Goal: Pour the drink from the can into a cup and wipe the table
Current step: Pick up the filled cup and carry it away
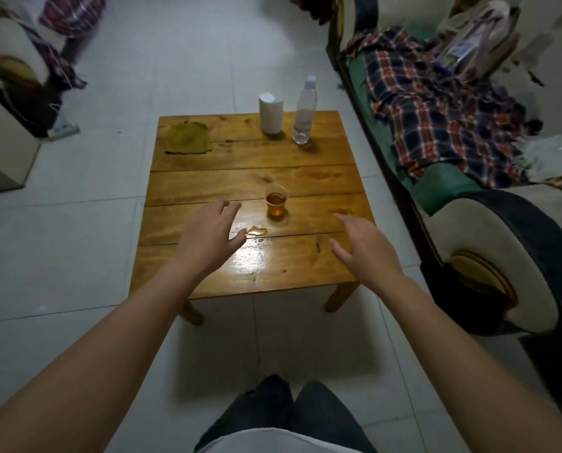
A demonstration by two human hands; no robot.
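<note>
A small clear cup (276, 204) holding amber drink stands near the middle of the wooden table (207, 184). A small amber puddle (257, 230) lies on the wood just left of and in front of the cup. My left hand (211, 235) hovers over the table beside the puddle, fingers relaxed and spread, holding nothing. My right hand (364, 246) hovers to the right of the cup, also relaxed and holding nothing. A yellow-green cloth (188, 138) lies flat at the table's far left corner. No can is in view.
A white paper roll (270, 114) and a clear plastic bottle (304, 112) stand at the table's far edge. A sofa (488, 230) with a plaid cloth (436, 119) runs along the right. An armchair (8, 93) stands at the left. My knees (292, 410) are near the table's front edge.
</note>
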